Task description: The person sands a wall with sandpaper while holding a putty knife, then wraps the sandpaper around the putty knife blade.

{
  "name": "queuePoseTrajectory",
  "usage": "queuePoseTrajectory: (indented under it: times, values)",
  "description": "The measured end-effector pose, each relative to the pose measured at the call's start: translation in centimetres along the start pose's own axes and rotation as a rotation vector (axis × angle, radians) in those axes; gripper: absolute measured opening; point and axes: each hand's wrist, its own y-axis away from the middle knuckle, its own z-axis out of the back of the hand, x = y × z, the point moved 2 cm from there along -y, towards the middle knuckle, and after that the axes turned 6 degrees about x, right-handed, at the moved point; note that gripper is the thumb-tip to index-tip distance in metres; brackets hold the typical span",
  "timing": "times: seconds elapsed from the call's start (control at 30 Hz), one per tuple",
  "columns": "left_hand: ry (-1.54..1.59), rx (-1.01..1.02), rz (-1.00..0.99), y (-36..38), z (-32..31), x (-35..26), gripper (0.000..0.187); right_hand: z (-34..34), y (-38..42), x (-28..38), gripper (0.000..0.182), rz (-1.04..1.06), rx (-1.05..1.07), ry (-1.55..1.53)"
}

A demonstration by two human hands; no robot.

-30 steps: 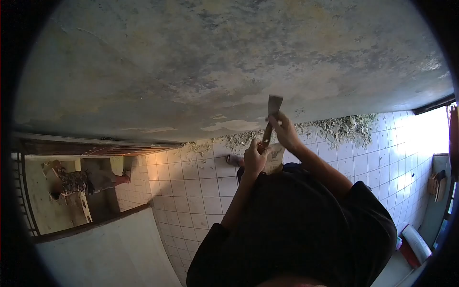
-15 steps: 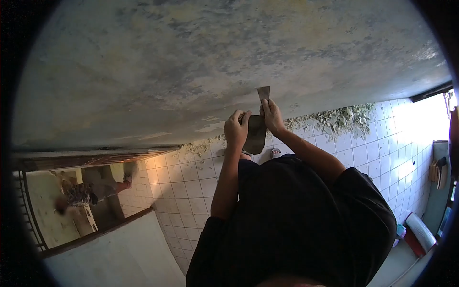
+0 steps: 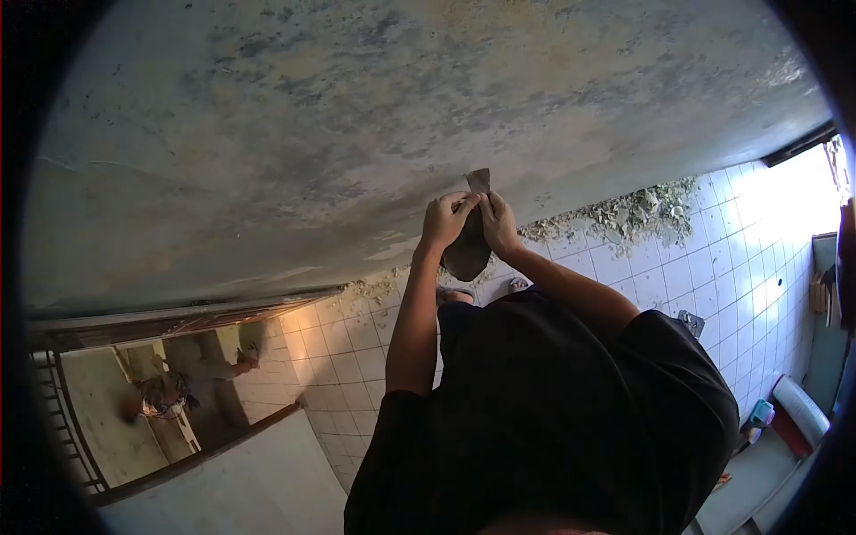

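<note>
My right hand (image 3: 499,223) is closed around a putty knife (image 3: 479,180), its flared metal blade pointing up toward the wall (image 3: 357,116). Just left of it, my left hand (image 3: 443,221) grips a dark flat plate (image 3: 467,257) with a rounded lower end, which hangs between my wrists. The left fingertips come right up to the base of the knife blade, and the two hands nearly meet. Grey, blotchy patches and scraped marks cover the wall surface in front of both hands.
Peeled flakes (image 3: 642,214) lie heaped along the wall base on the white tiled floor (image 3: 357,366). My sandalled feet (image 3: 456,295) stand close to the wall. Through an opening at left, another person (image 3: 165,392) is visible. A red and white container (image 3: 798,419) lies at lower right.
My hands have come together, the right moving left with the putty knife toward the dark plate. The plate has tilted, and the view has shifted slightly.
</note>
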Motion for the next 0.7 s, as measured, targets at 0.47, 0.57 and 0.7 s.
queuePoseTrajectory:
  times: [0.47, 0.57, 0.7]
  values:
    - [0.007, -0.065, -0.035, -0.7, -1.4, -0.3, 0.035, 1.7, -0.3, 2.2, 0.034, -0.009, 0.003, 0.088]
    - [0.029, -0.1, -0.027, -0.6, -1.7, -0.2, 0.038, 2.1, -0.1, 3.6, 0.032, -0.028, 0.011, 0.091]
    - [-0.076, -0.071, 0.024, -1.2, -1.4, -0.4, 0.04, 1.6, -1.0, 2.0, 0.031, 0.04, -0.014, 0.094]
